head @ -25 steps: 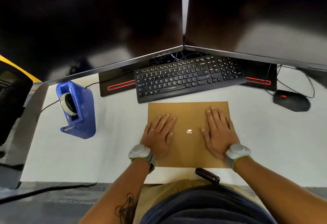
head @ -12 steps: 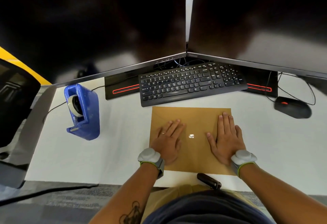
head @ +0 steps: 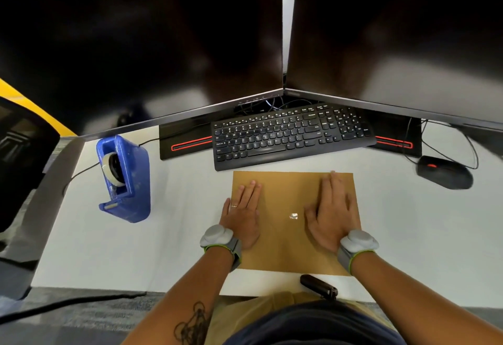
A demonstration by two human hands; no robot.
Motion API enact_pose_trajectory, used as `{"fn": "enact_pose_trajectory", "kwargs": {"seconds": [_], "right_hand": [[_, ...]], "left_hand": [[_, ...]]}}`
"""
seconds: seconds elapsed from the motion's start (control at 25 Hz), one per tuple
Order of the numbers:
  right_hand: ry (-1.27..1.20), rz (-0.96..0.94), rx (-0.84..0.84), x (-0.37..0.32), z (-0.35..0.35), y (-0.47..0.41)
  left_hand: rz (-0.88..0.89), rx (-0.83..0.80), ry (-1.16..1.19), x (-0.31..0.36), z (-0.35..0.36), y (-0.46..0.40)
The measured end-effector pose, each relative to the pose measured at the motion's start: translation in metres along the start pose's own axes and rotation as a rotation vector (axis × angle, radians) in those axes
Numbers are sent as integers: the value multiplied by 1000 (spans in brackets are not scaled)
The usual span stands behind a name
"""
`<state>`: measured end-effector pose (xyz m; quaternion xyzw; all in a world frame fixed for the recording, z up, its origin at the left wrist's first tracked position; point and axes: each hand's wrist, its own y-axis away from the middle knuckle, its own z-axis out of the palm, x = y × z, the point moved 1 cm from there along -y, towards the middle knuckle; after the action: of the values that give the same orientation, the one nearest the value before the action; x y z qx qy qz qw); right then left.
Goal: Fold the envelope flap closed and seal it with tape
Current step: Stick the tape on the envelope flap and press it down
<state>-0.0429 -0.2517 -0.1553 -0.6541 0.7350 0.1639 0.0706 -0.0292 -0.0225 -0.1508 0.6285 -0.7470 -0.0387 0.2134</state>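
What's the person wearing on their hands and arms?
Both forearms are bare, with no sleeves. Each wrist carries a grey band edged in lime green, topped by a rounded grey pod. The left hand has a ring; the left forearm bears a dark tattoo.

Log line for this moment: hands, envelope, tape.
left hand: flat on brown envelope | right hand: flat on envelope | blue tape dispenser: untouched, left of envelope | tape on envelope: none visible

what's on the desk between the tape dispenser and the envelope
Nothing: in the head view, bare white desk separates the tape dispenser from the envelope; only the left hand's edge overhangs it.
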Motion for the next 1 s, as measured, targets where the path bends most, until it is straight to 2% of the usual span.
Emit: {"fn": "enact_pose_trajectory", "kwargs": {"seconds": [0.16, 0.36, 0.52, 0.64, 0.76, 0.88, 1.0], "right_hand": [[0, -18, -73, -1, 12, -5], [60, 29, -32, 31, 15, -2], [52, 59, -5, 34, 18, 3], [18, 86, -13, 29, 13, 4], [-18, 40, -102, 23, -7, 1], [47, -89, -181, 25, -21, 17], [131, -92, -323, 29, -18, 36]], "left_hand": [[-1, -21, -6, -2, 1, 0], [3, -60, -52, -3, 1, -5], [15, -99, -107, 0, -6, -8], [74, -104, -63, 3, -13, 0], [127, -148, -38, 2, -12, 13], [151, -228, -53, -2, -4, 27], [159, -239, -55, -8, 3, 31]]}}
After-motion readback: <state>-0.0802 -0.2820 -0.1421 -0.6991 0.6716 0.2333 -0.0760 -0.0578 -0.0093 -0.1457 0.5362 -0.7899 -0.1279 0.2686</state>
